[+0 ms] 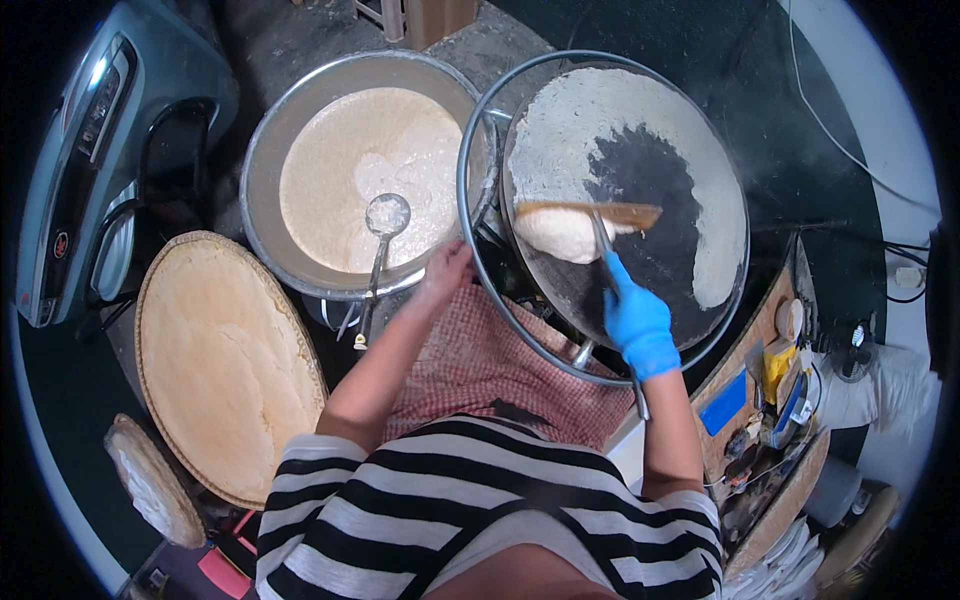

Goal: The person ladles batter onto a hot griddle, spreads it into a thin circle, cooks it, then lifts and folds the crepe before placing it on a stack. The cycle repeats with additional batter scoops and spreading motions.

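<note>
My right hand (641, 322), in a blue glove, is closed round the handle of a batter spreader with a wooden blade (636, 214). The blade lies across the dark round griddle (640, 270), with a thick lump of pale batter (560, 236) against its near side. A thin layer of batter (570, 110) curves round the griddle's far and right parts; the middle is bare. My bare left hand (449, 266) sits between the batter basin (262, 190) and the griddle's metal ring (468, 200), fingers loosely bent and apparently empty. A ladle (380, 245) rests in the basin, its handle over the near rim.
A large round stack of pale flatbreads (225, 370) stands at left on a woven tray. Below it is a smaller round basket (155, 480). A grey-blue scooter (120, 150) is at far left. Cluttered shelving (765, 400) with a blue card stands close on my right.
</note>
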Tool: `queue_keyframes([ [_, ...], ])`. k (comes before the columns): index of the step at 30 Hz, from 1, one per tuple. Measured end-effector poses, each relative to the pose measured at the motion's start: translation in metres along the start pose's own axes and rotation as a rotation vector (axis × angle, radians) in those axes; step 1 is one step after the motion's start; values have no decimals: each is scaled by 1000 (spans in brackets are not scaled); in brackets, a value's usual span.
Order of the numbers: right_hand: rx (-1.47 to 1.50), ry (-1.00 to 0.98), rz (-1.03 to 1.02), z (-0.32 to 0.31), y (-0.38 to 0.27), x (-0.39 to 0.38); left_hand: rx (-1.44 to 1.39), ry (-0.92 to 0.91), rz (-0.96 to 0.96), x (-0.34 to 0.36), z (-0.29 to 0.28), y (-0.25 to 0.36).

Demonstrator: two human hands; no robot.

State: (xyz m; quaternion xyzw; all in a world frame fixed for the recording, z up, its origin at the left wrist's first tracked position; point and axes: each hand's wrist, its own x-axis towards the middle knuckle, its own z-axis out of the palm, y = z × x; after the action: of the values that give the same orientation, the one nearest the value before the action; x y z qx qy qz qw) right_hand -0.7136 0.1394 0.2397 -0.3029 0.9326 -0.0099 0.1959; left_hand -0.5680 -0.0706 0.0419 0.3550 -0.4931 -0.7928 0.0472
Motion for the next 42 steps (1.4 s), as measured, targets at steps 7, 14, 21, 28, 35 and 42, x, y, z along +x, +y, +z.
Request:
queue_keyframes([
  [7, 99, 130, -32, -2, -6, 43, 324, 132, 48, -52, 53, -44],
  [14, 18, -42, 18, -3, 10, -7, 64, 27, -114, -12, 30, -3],
  [21, 94, 132, -37, 5, -9, 52, 154, -5, -46, 30, 1, 35],
  [28, 24, -83, 57, -10, 17, -3, 4, -36, -85, -37, 12, 4],
  [35, 82, 104, -38, 3, -16, 48, 730, 209, 105, -51, 53, -30],
  [42, 115, 42, -82, -8, 23, 17, 126, 20, -100, 5, 15, -3],
])
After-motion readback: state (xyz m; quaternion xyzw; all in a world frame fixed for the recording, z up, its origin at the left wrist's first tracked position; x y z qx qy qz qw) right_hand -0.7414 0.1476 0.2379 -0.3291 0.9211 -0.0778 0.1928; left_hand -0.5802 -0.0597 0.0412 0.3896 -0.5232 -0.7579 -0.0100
